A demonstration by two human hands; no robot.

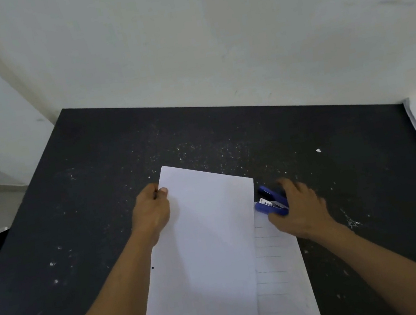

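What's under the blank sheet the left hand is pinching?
A lined sheet sticks out from under the blank sheet along its right and near edges. The right hand grips the blue stapler at that right edge. Anything else beneath is covered.

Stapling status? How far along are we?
Done: blank sheet laid over the lined sheet, left hand pinching its top left edge. In hand: right hand grips the blue stapler, its mouth at the sheet's top right corner. Left: the squeeze itself; no staple shows yet.
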